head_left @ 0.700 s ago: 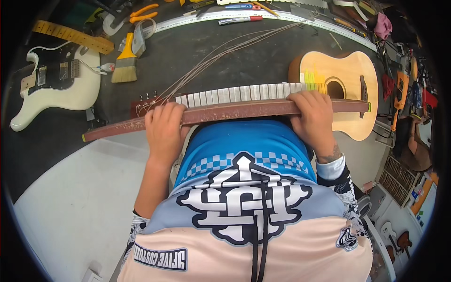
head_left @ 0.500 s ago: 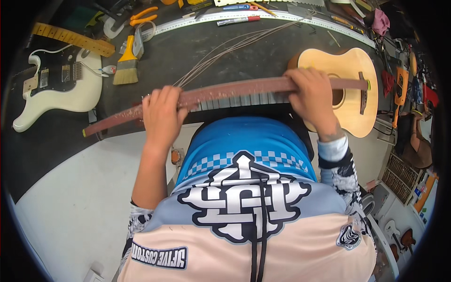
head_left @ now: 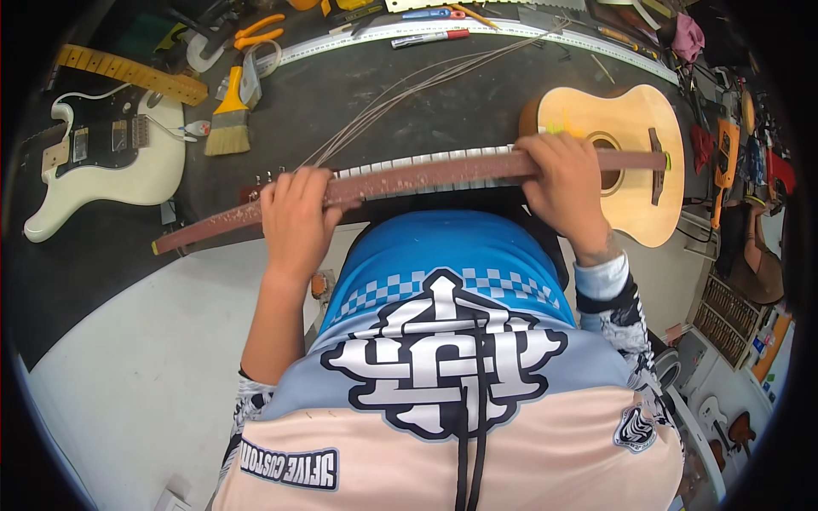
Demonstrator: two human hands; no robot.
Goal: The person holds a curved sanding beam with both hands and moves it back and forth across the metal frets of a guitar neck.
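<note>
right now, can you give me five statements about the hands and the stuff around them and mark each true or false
1. The left hand and right hand both hold the long reddish-brown bar. True.
2. The bar's right end stops well short of the acoustic guitar in this view. False: it overlaps the guitar's body.
3. The white electric guitar body lies to the right of the acoustic guitar. False: it lies to the left.
4. A red-capped marker lies beside the long ruler. True.
5. The paintbrush has its bristles toward the top of the picture. False: they point toward the bottom.
</note>
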